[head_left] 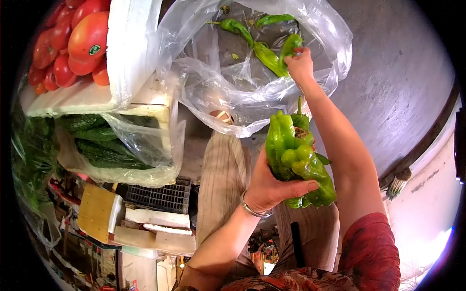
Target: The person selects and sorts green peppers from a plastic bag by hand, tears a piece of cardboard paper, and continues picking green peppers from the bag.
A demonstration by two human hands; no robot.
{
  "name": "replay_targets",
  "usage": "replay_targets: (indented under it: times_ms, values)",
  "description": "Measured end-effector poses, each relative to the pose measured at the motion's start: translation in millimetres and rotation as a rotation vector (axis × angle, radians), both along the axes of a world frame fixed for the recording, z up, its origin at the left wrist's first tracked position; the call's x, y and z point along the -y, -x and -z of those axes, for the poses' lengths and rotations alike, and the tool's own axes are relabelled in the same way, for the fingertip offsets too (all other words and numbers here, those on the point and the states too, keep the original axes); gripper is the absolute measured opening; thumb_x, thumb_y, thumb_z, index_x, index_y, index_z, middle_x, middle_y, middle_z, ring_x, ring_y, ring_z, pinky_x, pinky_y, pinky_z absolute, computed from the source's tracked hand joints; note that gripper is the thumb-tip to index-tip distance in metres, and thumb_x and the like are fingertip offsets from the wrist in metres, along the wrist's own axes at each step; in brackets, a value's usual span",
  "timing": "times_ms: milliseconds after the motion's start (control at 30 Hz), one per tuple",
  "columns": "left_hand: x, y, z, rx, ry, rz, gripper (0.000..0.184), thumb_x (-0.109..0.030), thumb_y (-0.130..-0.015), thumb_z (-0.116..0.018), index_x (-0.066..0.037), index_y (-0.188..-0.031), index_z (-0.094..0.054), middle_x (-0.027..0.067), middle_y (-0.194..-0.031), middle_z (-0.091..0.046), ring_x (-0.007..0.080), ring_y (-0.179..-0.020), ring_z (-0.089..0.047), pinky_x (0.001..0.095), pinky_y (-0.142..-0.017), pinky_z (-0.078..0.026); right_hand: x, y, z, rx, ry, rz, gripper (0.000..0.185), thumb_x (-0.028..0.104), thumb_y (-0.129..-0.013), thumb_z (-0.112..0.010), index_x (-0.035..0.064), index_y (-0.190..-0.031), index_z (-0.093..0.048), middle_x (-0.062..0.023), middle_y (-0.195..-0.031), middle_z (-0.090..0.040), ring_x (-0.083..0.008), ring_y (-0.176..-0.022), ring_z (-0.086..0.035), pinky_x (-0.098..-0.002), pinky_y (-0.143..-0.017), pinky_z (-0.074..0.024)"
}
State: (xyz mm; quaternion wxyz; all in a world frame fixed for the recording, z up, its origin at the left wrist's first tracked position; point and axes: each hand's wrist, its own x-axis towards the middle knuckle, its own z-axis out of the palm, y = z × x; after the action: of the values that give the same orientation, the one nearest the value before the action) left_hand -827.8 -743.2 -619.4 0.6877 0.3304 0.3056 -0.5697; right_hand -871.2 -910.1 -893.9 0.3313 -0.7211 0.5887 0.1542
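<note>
My left hand (272, 186), with a bangle at the wrist, is closed around a bunch of green peppers (307, 167) held above my lap. Among them a brownish-red patch shows, too unclear to make out. Stretched further out, my right hand (300, 64) reaches inside a large clear plastic bag (228, 92) with its mouth spread wide. Its fingers are pinched on a green pepper (290, 47). Several other peppers lie on the bottom of the bag, among them a long curved one (236, 29) and a paler one (266, 57) touching the held pepper.
On the left stands a white foam box (136, 48) of tomatoes (63, 51). Below it is a plastic-lined foam box holding dark green cucumbers (109, 148). A black crate (160, 194) and foam pieces (158, 218) lie nearer. Grey floor (383, 77) extends to the right.
</note>
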Motion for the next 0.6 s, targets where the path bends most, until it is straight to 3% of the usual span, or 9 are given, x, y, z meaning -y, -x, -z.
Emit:
replay_targets:
  times_ms: [100,167,233,333,400,467,500,533,600]
  values:
    - [0,0,2,0.007,-0.006,0.000,0.100,0.000,-0.057,-0.086,-0.008,-0.142,-0.034,0.0192,-0.129,-0.053,0.0290,-0.119,-0.054,0.0441,-0.102,-0.046,6,-16,-11,0.198,-0.209,0.086,0.051,0.019,-0.075,-0.070,0.0030,-0.119,-0.050,-0.0167,-0.094,-0.066,-0.0327,-0.091,-0.066,-0.0398,-0.083,-0.0505]
    - [0,0,1,0.017,0.003,-0.009,0.099,0.000,-0.057,-0.086,-0.007,-0.141,-0.034,0.0191,-0.129,-0.053,0.0289,-0.119,-0.054,0.0439,-0.102,-0.046,17,-33,-36,0.308,-0.310,0.031,0.047,0.010,-0.081,-0.065,0.0020,-0.125,-0.050,-0.0102,-0.093,-0.067,-0.0131,-0.085,-0.061,-0.0281,-0.076,-0.0484]
    - [1,-2,-2,-0.013,0.002,-0.032,0.098,0.000,-0.058,-0.086,-0.007,-0.140,-0.034,0.0186,-0.128,-0.053,0.0286,-0.118,-0.054,0.0434,-0.102,-0.046,27,-44,-63,0.393,-0.400,-0.024,0.047,0.008,-0.084,-0.063,0.0025,-0.129,-0.051,-0.0089,-0.093,-0.067,-0.0138,-0.085,-0.061,-0.0286,-0.078,-0.0483]
    - [-1,-2,1,0.024,0.008,-0.025,0.096,-0.001,-0.059,-0.086,-0.006,-0.140,-0.035,0.0180,-0.127,-0.054,0.0286,-0.118,-0.054,0.0432,-0.101,-0.046,44,-55,-121,0.425,-0.244,-0.214,0.043,0.009,-0.086,-0.064,0.0019,-0.128,-0.053,-0.0088,-0.099,-0.067,-0.0138,-0.089,-0.062,-0.0281,-0.080,-0.0480]
    - [0,-4,1,0.021,0.016,-0.049,0.090,-0.001,-0.060,-0.087,-0.005,-0.137,-0.040,0.0131,-0.125,-0.056,0.0238,-0.116,-0.055,0.0398,-0.100,-0.047,52,-57,-164,0.513,-0.226,-0.332,0.046,0.013,-0.082,-0.067,0.0033,-0.126,-0.054,-0.0121,-0.098,-0.068,-0.0253,-0.089,-0.066,-0.0345,-0.079,-0.0505]
    - [0,-6,1,0.016,0.021,-0.074,0.084,-0.002,-0.062,-0.088,-0.003,-0.134,-0.045,0.0081,-0.123,-0.058,0.0189,-0.114,-0.056,0.0365,-0.098,-0.047,56,-64,-203,0.728,0.171,-0.617,0.046,0.012,-0.081,-0.068,0.0064,-0.125,-0.057,-0.0110,-0.104,-0.066,-0.0249,-0.093,-0.064,-0.0334,-0.080,-0.0489]
    - [-1,-7,1,0.027,0.016,-0.050,0.083,-0.002,-0.062,-0.088,-0.003,-0.133,-0.045,0.0084,-0.123,-0.058,0.0191,-0.114,-0.056,0.0365,-0.099,-0.047,62,-68,-209,0.728,0.172,-0.621,0.046,0.012,-0.081,-0.068,0.0064,-0.125,-0.057,-0.0110,-0.104,-0.066,-0.0249,-0.093,-0.064,-0.0334,-0.080,-0.0489]
    - [-1,-7,1,0.038,0.010,-0.024,0.083,-0.002,-0.062,-0.088,-0.003,-0.133,-0.046,0.0087,-0.123,-0.058,0.0193,-0.113,-0.056,0.0365,-0.099,-0.047,69,-69,-214,0.697,0.509,-0.737,0.043,0.011,-0.082,-0.068,0.0062,-0.124,-0.058,-0.0084,-0.110,-0.065,-0.0208,-0.099,-0.062,-0.0307,-0.085,-0.0468]
    - [1,-7,1,0.035,0.018,-0.048,0.084,-0.002,-0.061,-0.088,-0.003,-0.133,-0.045,0.0091,-0.124,-0.058,0.0193,-0.114,-0.056,0.0366,-0.099,-0.047,78,-70,-214,0.655,0.854,-0.839,0.040,0.009,-0.084,-0.067,0.0061,-0.123,-0.060,-0.0057,-0.116,-0.064,-0.0167,-0.104,-0.060,-0.0280,-0.089,-0.0446]
